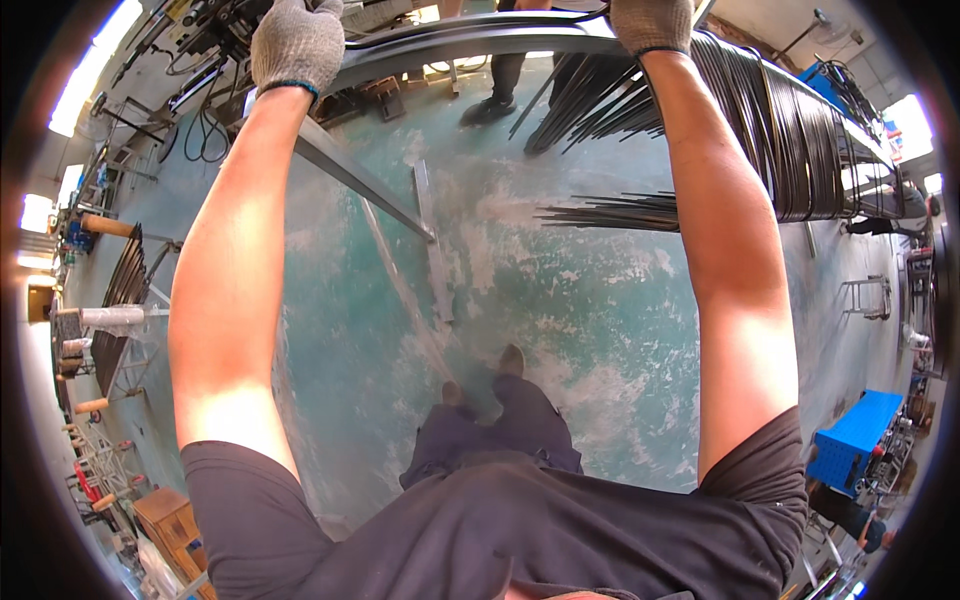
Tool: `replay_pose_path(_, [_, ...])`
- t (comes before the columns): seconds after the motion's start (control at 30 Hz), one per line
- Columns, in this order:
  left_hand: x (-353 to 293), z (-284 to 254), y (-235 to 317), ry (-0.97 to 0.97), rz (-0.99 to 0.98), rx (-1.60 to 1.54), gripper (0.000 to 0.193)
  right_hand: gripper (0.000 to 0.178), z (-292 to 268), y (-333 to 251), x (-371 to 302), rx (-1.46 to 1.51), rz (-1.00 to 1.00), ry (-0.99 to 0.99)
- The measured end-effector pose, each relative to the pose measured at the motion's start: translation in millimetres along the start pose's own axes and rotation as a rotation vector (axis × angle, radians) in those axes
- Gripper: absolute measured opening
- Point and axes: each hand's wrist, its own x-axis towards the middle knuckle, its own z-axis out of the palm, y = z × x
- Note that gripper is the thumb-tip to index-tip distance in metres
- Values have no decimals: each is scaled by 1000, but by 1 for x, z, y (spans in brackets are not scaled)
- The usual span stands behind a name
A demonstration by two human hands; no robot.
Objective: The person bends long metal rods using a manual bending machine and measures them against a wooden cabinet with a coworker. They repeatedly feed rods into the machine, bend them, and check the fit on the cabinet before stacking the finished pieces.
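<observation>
My left hand (298,45), in a grey knitted glove with a dark cuff edge, is raised at the upper left, its fingers curled closed. A thin black rod (430,32) runs from it across to my right hand (652,25). That hand wears the same kind of glove and closes on the rod's other end, though the picture's top edge cuts off its fingers. Just beneath the rod, a grey metal beam (480,42) spans the space between both hands. The beam's slanting leg (365,180) reaches down to the floor.
A large bundle of long black rods (770,130) lies at upper right, with loose ends (615,212) sticking out leftward. Another person's shoe (488,110) stands beyond the beam. A blue bench (857,440) is at lower right, a wooden cabinet (172,530) at lower left.
</observation>
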Motion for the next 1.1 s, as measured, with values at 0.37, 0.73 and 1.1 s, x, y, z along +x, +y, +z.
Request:
replay_pose_path(0.37, [-1, 22, -65, 41, 34, 160, 14, 12, 34, 14, 0, -1144, -501, 6])
replay_pose_path(0.73, [-4, 28, -66, -106, 84, -326, 8, 17, 33, 48, -7, -404, -192, -62])
replay_pose_path(1.1, [16, 45, -96, -21, 199, -348, 18, 16, 37, 37, -24, -259, -189, -41])
